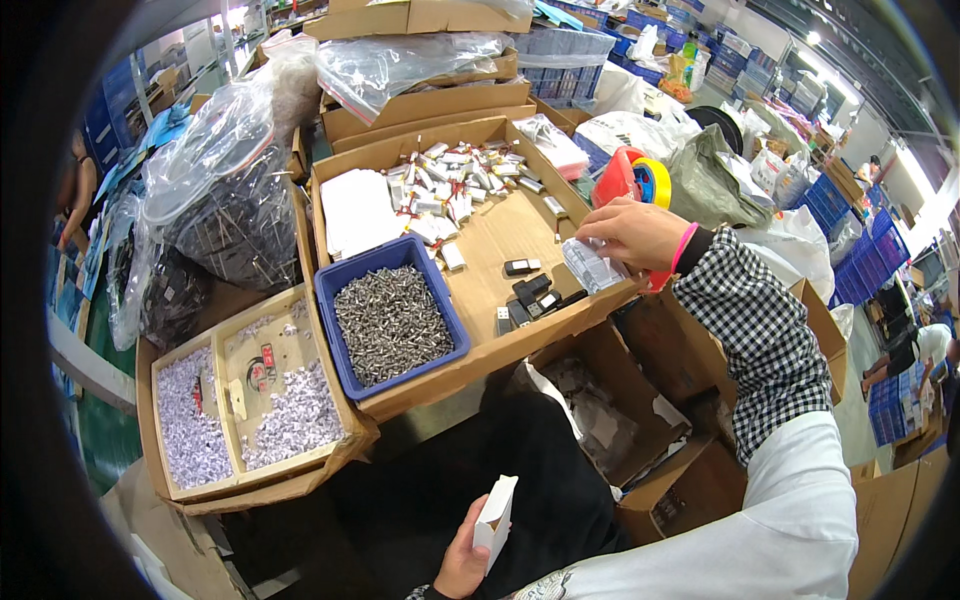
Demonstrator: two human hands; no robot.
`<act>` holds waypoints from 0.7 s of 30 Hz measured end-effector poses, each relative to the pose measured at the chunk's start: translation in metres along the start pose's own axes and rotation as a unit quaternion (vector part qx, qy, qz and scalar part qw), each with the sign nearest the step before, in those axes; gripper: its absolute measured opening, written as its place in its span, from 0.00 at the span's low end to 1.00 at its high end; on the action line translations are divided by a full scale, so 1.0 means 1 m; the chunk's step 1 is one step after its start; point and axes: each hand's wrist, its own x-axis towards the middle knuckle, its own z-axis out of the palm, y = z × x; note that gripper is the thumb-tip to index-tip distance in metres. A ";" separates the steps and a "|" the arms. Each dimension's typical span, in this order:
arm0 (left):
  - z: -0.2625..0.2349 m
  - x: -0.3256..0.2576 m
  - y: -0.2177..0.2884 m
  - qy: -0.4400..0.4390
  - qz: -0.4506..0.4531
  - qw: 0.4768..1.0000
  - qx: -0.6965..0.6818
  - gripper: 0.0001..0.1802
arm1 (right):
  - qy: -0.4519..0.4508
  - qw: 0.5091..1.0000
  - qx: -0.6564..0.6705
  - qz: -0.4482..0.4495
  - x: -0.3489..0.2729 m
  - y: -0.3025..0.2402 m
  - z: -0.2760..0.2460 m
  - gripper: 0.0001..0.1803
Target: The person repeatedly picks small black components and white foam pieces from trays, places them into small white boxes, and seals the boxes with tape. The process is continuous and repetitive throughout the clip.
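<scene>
Low in the view, close to my lap, my left hand (464,556) grips a small white box (495,519), held tilted. My right hand (637,232) reaches to the right side of a shallow cardboard tray (510,235). Its fingers are bent down on a stack of clear plastic bags (591,266); the fingertips are partly hidden. Several black USB-like pieces (533,299) lie in the tray beside these bags. Farther back in it are many silver battery pouches (440,190) with thin wires and a stack of white sheets (358,212).
A blue bin (462,343) of small metal parts sits in the tray's near left corner. Left of it, a wooden divided tray (232,385) holds small white pieces. A red tape dispenser (615,175) with yellow tape stands behind my right hand. Open cardboard boxes (640,390) are below.
</scene>
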 end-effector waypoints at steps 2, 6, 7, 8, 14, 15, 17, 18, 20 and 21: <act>-0.001 0.001 -0.001 0.008 -0.016 1.000 0.005 0.42 | -0.010 1.000 0.004 -0.018 0.002 0.003 -0.001 0.15; -0.002 -0.002 -0.004 0.015 -0.007 1.000 -0.003 0.42 | -0.008 0.998 0.068 0.002 -0.002 0.005 -0.013 0.12; -0.003 -0.002 -0.005 0.011 0.007 1.000 -0.011 0.42 | -0.025 0.997 0.079 -0.002 -0.003 0.004 -0.017 0.13; -0.004 -0.003 -0.005 0.009 0.005 1.000 -0.012 0.42 | -0.040 0.995 0.092 -0.010 -0.003 0.003 -0.023 0.13; -0.007 -0.004 -0.003 0.009 -0.006 1.000 -0.013 0.42 | -0.109 0.980 0.151 0.065 0.006 -0.011 -0.060 0.11; -0.007 -0.003 -0.003 0.010 -0.003 1.000 -0.017 0.42 | -0.101 0.977 0.177 0.055 0.014 -0.015 -0.059 0.12; -0.008 -0.003 -0.004 0.009 0.001 1.000 -0.024 0.42 | -0.072 0.973 0.217 0.010 0.031 -0.022 -0.054 0.16; -0.008 -0.002 -0.004 0.015 0.001 1.000 -0.015 0.42 | -0.037 0.972 0.233 -0.010 0.043 -0.027 -0.046 0.19; -0.009 -0.002 -0.005 0.020 0.004 1.000 -0.023 0.42 | -0.036 0.960 0.277 -0.010 0.066 -0.033 -0.031 0.22; -0.009 -0.003 -0.006 0.023 0.005 0.999 -0.026 0.42 | -0.065 0.946 0.318 -0.012 0.078 -0.033 -0.025 0.23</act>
